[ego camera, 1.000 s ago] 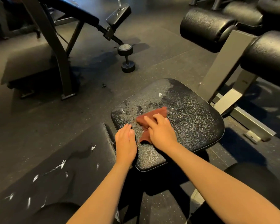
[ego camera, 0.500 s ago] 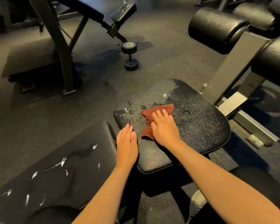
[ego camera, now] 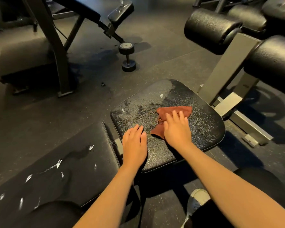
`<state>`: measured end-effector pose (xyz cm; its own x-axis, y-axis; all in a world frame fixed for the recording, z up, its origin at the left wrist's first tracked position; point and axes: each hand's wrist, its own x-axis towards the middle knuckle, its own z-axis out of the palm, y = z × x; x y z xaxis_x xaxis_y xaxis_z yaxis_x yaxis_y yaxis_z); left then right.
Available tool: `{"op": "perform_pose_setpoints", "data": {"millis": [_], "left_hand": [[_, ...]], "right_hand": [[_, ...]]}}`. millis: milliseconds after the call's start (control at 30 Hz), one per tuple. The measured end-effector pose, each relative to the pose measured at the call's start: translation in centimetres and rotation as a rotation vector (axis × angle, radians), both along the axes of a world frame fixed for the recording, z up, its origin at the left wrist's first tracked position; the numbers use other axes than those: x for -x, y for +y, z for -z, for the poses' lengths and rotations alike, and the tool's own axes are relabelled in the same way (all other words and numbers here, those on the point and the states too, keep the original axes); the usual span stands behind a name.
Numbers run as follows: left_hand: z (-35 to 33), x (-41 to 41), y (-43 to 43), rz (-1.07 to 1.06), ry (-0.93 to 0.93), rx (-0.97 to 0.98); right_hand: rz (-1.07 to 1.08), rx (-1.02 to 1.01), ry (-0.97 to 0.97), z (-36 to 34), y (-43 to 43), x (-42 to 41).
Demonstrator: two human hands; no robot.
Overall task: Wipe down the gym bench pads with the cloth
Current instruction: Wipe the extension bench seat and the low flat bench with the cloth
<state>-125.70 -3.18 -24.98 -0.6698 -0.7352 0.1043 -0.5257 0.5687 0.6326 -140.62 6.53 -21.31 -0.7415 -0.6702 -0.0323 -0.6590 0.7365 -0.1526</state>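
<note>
cloth (ego camera: 173, 112) lies under flat right hand (ego camera: 176, 131) on seat pad (ego camera: 205, 123); left hand (ego camera: 134, 144) flat, empty.

Cloth (ego camera: 172, 111) on seat pad (ego camera: 204, 127), right hand (ego camera: 176, 130) flat on cloth. Left hand (ego camera: 134, 145) on pad's near-left edge, just left of cloth. Back pad (ego camera: 59, 171) left of seat pad. Dumbbell (ego camera: 127, 56) on floor (ego camera: 168, 51) behind. Roller pads (ego camera: 211, 28) behind-right.

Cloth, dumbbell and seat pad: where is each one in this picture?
cloth (ego camera: 175, 110), head view, on its far uncovered flap.
dumbbell (ego camera: 128, 58), head view, on the handle between its heads.
seat pad (ego camera: 203, 127), head view, on bare surface right of the cloth.
</note>
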Motion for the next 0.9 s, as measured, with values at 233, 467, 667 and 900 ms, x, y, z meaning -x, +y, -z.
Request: {"op": "perform_pose_setpoints", "data": {"millis": [233, 467, 667, 900], "left_hand": [[-1.4, 3.4, 0.6, 0.025, -0.006, 0.02], [-0.9, 3.3, 0.8, 0.08, 0.042, 0.026], [-0.8, 3.6, 0.1, -0.044, 0.231, -0.119], [-0.7, 2.8, 0.7, 0.051, 0.174, -0.024]], "right_hand": [[-0.318, 0.027, -0.072, -0.1, 1.1, -2.4], [0.073, -0.029, -0.023, 0.0, 1.2, 3.4], [-0.366, 0.016, -0.027, 0.8, 0.2, -1.9], [-0.028, 0.059, -0.03, 0.1, 2.1, 1.9]]}}
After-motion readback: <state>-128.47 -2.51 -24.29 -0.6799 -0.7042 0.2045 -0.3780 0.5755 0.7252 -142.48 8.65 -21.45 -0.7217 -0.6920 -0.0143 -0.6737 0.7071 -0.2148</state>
